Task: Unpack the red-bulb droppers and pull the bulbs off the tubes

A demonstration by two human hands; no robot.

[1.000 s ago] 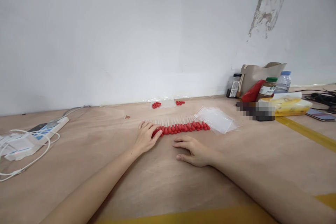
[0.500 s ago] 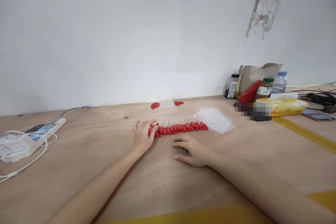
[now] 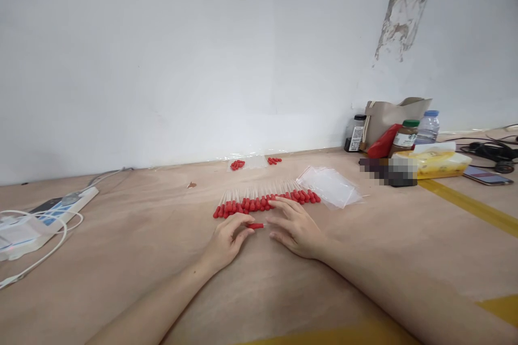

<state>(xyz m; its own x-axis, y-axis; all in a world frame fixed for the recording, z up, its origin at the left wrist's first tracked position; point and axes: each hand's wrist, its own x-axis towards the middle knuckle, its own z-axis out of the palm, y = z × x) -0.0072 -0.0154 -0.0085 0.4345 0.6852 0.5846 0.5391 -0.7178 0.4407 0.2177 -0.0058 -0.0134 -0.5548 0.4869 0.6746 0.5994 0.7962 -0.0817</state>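
My left hand (image 3: 231,237) is closed in a pinch on a small red tube-shaped piece (image 3: 256,225), whose free end points right. Facing it, my right hand (image 3: 298,232) has its fingers apart and holds nothing; its upper fingers overlap the front of a row. That row is made of thin clear sticks with red rounded ends (image 3: 230,207), laid side by side with the red ends towards me. Clear plastic bags (image 3: 334,188) lie at the row's right end. Farther back, small red pieces (image 3: 237,165) lie on clear plastic, with another few red pieces (image 3: 274,160) beside them.
A white power strip (image 3: 83,205) with cables lies at the left. Back right stand a beige bag (image 3: 382,118), a green-lidded jar (image 3: 406,135), a water bottle (image 3: 429,128) and a yellow tissue pack (image 3: 441,164). A phone (image 3: 488,176) lies farther right, near black cables.
My left hand has come from the row's left end towards me and right, bringing a red piece. The row's left end is now uncovered. My right hand has shifted slightly up.
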